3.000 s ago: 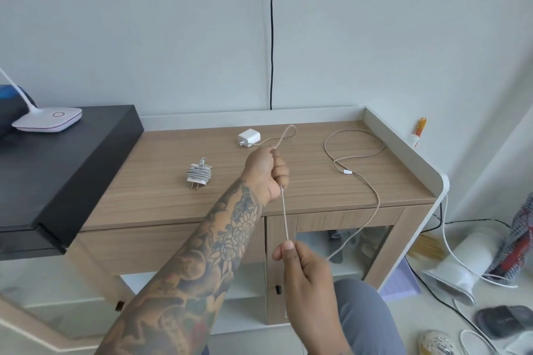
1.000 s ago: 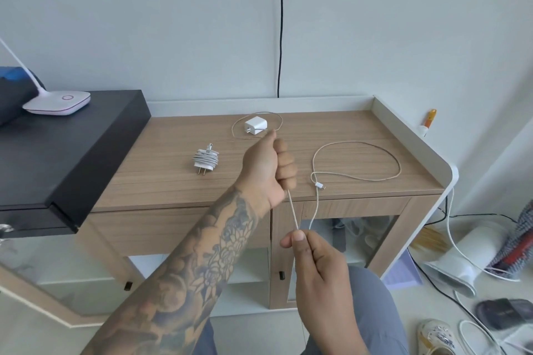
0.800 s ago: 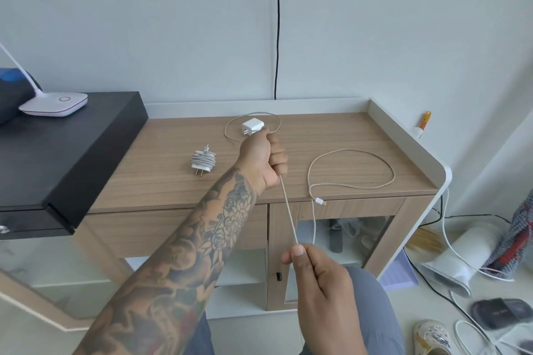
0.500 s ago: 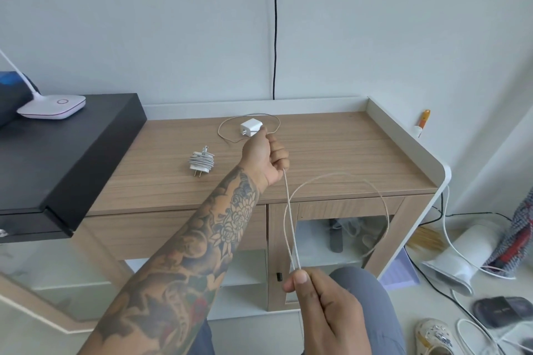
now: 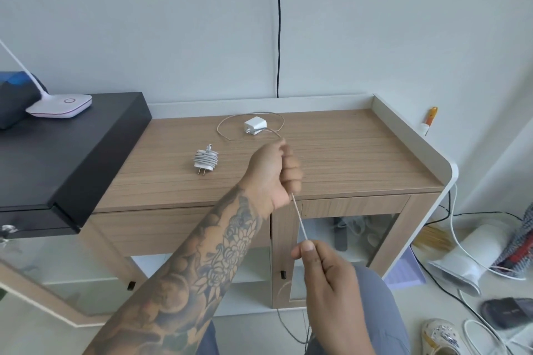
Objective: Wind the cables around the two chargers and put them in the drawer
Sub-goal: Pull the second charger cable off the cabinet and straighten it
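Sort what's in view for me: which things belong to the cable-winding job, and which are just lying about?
Job:
- unwound charger
- its cable, gripped by left hand, pinched by right hand
- wound charger
- drawer

Lying about:
- white lamp base
- black wall cord
- shoe
- orange-capped item

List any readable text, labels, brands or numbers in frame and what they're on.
No readable text anywhere.
Lamp base: only a pink ring mark, no words.
Dark slipper on the floor: a faint mark, too blurred to read.
Unwound charger and wound charger: no print visible.
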